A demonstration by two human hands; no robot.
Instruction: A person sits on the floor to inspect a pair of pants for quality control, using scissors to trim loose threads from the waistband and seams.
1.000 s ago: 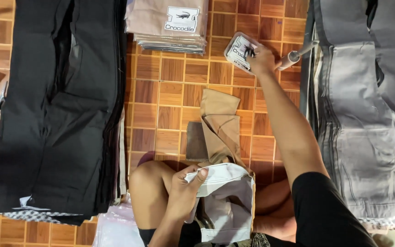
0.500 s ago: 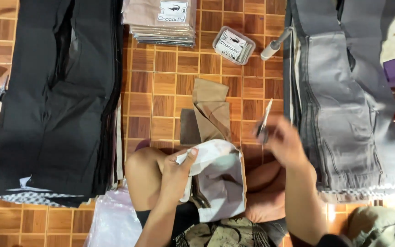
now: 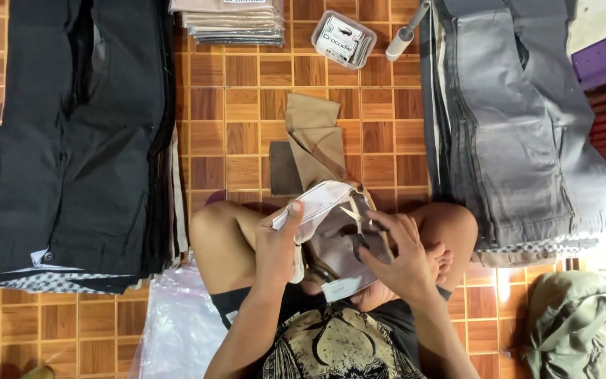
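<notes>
On our lap, near the floor's [image 3: 247,84] front edge, our left hand [image 3: 278,242] pinches the pale lining of the tan trousers [image 3: 331,235], thumb pressed on top. Our right hand [image 3: 401,256] has its fingers [image 3: 380,228] closed around small scissors [image 3: 354,217], blades resting on the fabric. We judge a slip could nick the cloth or our left thumb, since both sit close. Black trousers [image 3: 85,133] lie left, grey trousers [image 3: 520,119] right.

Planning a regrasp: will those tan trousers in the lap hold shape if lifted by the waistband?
Probably not: the tan trousers already fold and crease on the floor. The white lining bends over the left hand, so it is likely floppy. The right hand holds small scissors.
</notes>
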